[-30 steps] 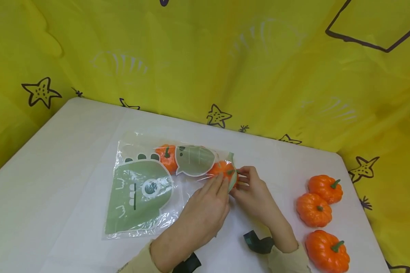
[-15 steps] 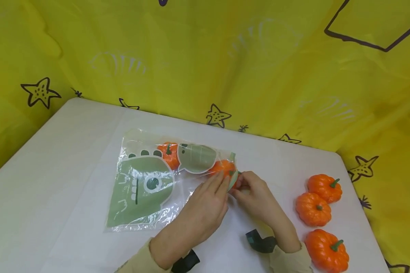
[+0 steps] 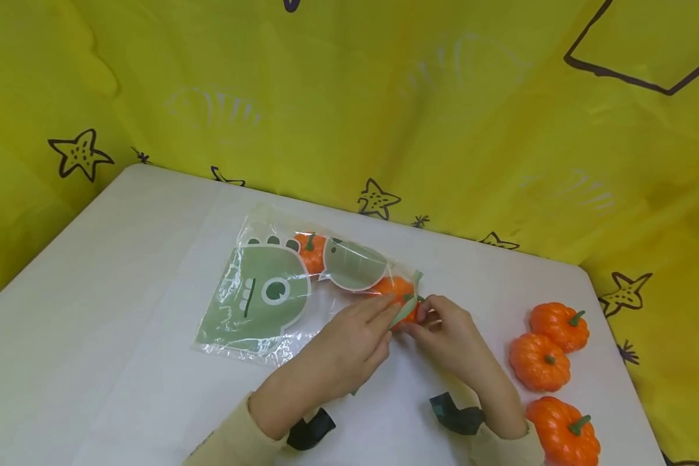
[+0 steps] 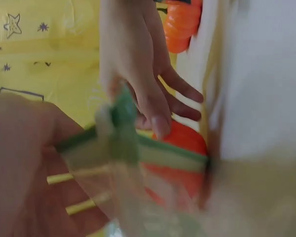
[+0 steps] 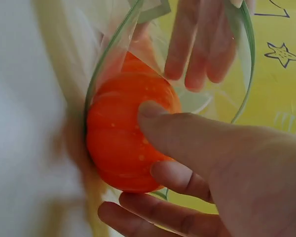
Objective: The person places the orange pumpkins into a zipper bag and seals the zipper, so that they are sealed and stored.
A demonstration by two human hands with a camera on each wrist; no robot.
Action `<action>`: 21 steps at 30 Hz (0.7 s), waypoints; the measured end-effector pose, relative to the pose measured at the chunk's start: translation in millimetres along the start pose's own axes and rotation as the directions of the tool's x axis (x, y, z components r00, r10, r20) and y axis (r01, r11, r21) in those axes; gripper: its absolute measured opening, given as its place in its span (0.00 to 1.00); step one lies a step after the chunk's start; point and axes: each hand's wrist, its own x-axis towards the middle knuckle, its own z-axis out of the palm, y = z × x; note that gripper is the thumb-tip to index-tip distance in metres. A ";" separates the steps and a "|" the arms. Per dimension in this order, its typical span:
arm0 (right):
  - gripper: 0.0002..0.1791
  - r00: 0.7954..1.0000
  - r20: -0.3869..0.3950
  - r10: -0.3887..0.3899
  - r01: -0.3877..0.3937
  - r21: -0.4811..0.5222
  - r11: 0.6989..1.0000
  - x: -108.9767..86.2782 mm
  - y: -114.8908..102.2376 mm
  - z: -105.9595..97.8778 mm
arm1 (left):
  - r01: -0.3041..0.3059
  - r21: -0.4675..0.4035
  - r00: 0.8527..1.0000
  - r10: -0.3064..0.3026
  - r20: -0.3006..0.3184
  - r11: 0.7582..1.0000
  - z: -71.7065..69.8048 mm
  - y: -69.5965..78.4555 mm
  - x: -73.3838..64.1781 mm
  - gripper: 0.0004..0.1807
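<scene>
A clear zip bag (image 3: 256,291) printed with a green one-eyed dinosaur lies on the white table. My left hand (image 3: 352,343) lies over the mouth end and holds its green zip edge (image 5: 249,44), fingers showing through the plastic. At that mouth, my right hand (image 3: 451,333) grips an orange toy pumpkin (image 5: 121,128), thumb on top and fingers beneath. Much of this pumpkin sits within the parted zip edges, and more orange (image 5: 138,54) shows behind it through the plastic. Farther inside, another pumpkin (image 3: 311,254) with a green stem lies near the bag's far side.
Three more toy pumpkins stand at the table's right: the back one (image 3: 559,325), the middle one (image 3: 538,362) and the front one (image 3: 562,430). Black wrist mounts (image 3: 457,414) hang by the forearms. A yellow cloth (image 3: 326,97) with drawn starfish rises behind the table.
The bag's closed end has shifted right and away from me. Both hands have moved slightly right with the bag mouth, still holding the zip edge and the pumpkin.
</scene>
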 end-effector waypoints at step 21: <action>0.06 0.973 -0.226 -0.047 0.022 -0.115 0.993 5.6 -3.6 21.8 | 0.239 0.380 0.970 -0.235 -0.056 0.894 31.6 28.8 -6.7 0.33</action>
